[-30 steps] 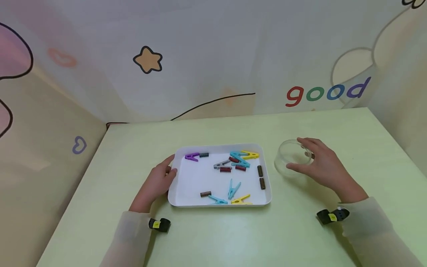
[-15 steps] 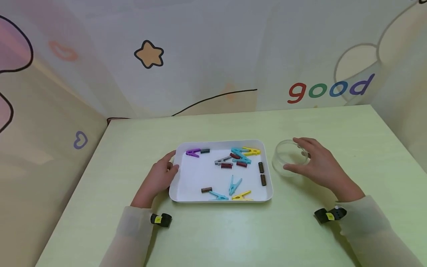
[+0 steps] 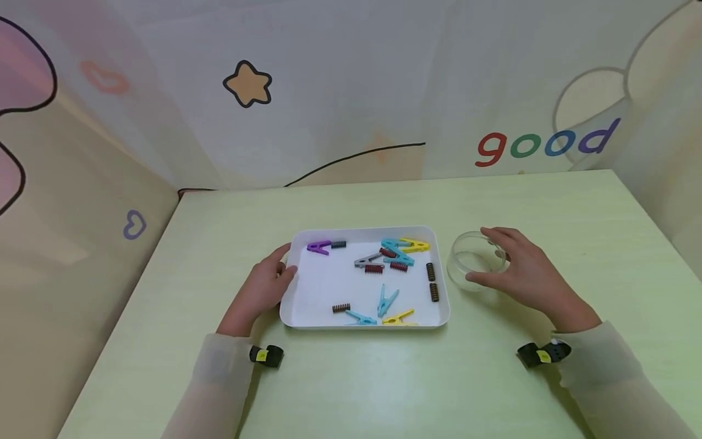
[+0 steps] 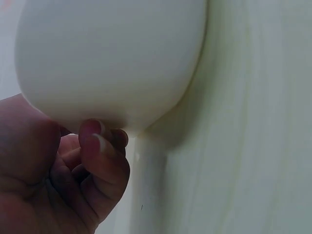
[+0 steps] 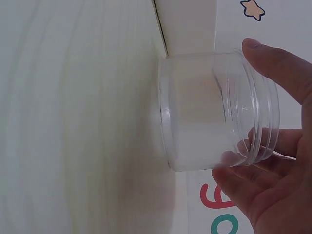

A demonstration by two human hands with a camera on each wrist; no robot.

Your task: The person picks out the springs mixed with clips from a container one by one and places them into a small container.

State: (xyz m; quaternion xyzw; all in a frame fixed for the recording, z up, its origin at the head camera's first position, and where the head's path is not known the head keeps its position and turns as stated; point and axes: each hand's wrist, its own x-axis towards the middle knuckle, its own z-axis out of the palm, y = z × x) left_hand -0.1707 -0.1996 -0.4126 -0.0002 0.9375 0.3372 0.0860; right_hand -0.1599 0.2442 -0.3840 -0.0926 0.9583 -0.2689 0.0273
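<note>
A white rectangular tray (image 3: 320, 299) lies on the table, its left edge gripped by my left hand (image 3: 262, 288), thumb at the rim. In the left wrist view, curled fingers (image 4: 105, 165) reach the tray's underside. Inside are a purple clothespin (image 3: 318, 247), a grey clothespin (image 3: 366, 261), blue clothespins (image 3: 386, 302), yellow clothespins (image 3: 399, 317) and several coil springs (image 3: 340, 308) in dark and reddish tones. Right of the tray, my right hand (image 3: 521, 271) holds a clear jar (image 5: 204, 112) around its threaded rim, thumb and fingers on opposite sides. No lid shows on it.
The pale green table (image 3: 378, 384) extends around the tray and jar. A wall (image 3: 351, 91) with printed shapes and letters stands behind, and others rise at both sides. Black straps with small devices sit on both wrists.
The head view has tilted slightly down. The jar, in my right hand, has shifted a little left, closer to the tray. My left hand keeps its grip on the tray.
</note>
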